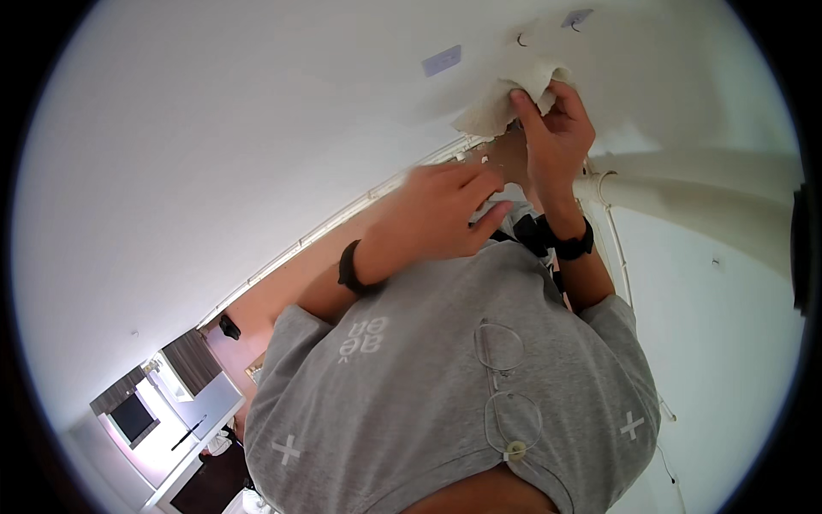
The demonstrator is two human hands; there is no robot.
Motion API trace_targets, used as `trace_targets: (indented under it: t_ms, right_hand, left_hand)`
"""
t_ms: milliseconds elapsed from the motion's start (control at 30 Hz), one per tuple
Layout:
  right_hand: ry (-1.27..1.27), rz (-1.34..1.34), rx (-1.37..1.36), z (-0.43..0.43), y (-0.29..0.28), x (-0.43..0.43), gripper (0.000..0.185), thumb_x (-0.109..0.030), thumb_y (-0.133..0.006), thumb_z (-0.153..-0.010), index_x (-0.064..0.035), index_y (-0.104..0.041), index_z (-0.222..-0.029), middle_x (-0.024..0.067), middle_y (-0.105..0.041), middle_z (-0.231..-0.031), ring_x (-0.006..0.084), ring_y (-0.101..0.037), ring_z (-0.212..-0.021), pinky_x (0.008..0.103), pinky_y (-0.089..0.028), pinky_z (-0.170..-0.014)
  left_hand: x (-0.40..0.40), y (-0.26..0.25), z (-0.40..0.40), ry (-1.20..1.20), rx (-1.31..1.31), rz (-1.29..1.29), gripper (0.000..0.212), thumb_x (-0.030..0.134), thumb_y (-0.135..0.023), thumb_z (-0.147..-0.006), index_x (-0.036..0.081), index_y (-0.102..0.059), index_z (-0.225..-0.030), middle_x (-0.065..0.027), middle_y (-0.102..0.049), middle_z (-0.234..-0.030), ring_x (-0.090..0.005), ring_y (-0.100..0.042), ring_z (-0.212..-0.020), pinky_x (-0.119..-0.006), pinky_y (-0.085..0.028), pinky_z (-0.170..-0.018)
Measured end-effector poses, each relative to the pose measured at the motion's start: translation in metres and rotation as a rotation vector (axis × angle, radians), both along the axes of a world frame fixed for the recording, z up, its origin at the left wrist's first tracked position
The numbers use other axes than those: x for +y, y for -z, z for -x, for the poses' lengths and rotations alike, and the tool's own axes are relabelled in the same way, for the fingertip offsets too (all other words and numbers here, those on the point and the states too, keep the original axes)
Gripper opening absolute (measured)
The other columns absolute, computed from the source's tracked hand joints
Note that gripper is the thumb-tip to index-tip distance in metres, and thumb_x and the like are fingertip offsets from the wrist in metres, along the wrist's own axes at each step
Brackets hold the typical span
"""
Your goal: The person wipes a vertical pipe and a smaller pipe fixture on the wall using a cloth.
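In my right hand (565,135) is a crumpled off-white sheet (491,112), cloth or thick paper, pinched between thumb and fingers. It hangs in front of the white wall (257,128), just below a pale wall plate (442,61). Whether the sheet touches the wall I cannot tell. Lower and to the left, my left hand (443,209) shows its back, slightly blurred. Its fingers are bent, the thumb stands apart, and nothing visible is held.
Near the sheet, short wires stick out by a second wall plate (577,18). A thick white pipe (693,199) runs at the right. White trim (308,241) follows the wall's foot above an orange-brown floor (270,289). Eyeglasses (510,385) hang from my grey shirt.
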State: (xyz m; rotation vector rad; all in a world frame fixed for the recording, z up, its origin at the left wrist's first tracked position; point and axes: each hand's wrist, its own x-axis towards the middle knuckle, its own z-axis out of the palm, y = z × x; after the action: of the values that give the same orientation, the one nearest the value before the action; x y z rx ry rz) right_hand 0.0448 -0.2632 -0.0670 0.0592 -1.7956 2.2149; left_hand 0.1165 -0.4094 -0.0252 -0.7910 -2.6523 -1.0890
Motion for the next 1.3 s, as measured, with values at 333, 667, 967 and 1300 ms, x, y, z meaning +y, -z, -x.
trace_targets:
  t_ms: [333,667,967,1300]
  right_hand:
    - [-0.067,0.104,-0.091,0.001,-0.009,-0.013,0.023,-0.005,-0.069,-0.082,0.0016,-0.062,-0.103,0.0022,-0.063,-0.084,0.0028,-0.054,-0.068,0.0166,-0.043,-0.055]
    - [-0.133,0.225,-0.059,0.002,0.002,-0.013,0.026,-0.001,-0.061,-0.084,0.0036,-0.058,-0.110,0.0082,-0.064,-0.092,0.0093,-0.059,-0.086,0.0214,-0.048,-0.072]
    - [-0.280,0.393,0.160,0.012,0.022,0.023,0.040,0.001,-0.039,-0.083,0.0044,-0.049,-0.121,0.0247,-0.062,-0.107,0.0350,-0.059,-0.105,0.0412,-0.045,-0.092]
    - [-0.103,0.487,-0.040,0.025,0.052,0.061,0.025,0.001,-0.041,-0.085,0.0042,-0.052,-0.108,0.0265,-0.064,-0.103,0.0343,-0.062,-0.100,0.0369,-0.048,-0.087]
  left_hand:
    - [0.010,0.056,0.027,-0.124,-0.459,-0.542,0.029,0.007,-0.060,-0.086,-0.005,-0.057,-0.112,-0.0097,-0.068,-0.089,-0.0154,-0.064,-0.076,-0.030,-0.052,-0.069]
    - [0.015,0.043,0.033,-0.241,-0.558,-1.036,0.018,0.006,-0.059,-0.090,-0.005,-0.059,-0.103,-0.0100,-0.065,-0.089,-0.0152,-0.063,-0.074,-0.027,-0.050,-0.067]
    - [-0.003,0.032,0.027,-0.151,-0.542,-0.999,0.020,0.002,-0.051,-0.092,-0.006,-0.057,-0.110,-0.0117,-0.064,-0.097,-0.0180,-0.062,-0.079,-0.033,-0.049,-0.076]
    - [-0.014,0.062,0.043,-0.097,-1.148,-1.679,0.014,0.011,-0.049,-0.090,0.000,-0.056,-0.094,-0.0118,-0.062,-0.091,-0.0217,-0.058,-0.082,-0.032,-0.048,-0.076]
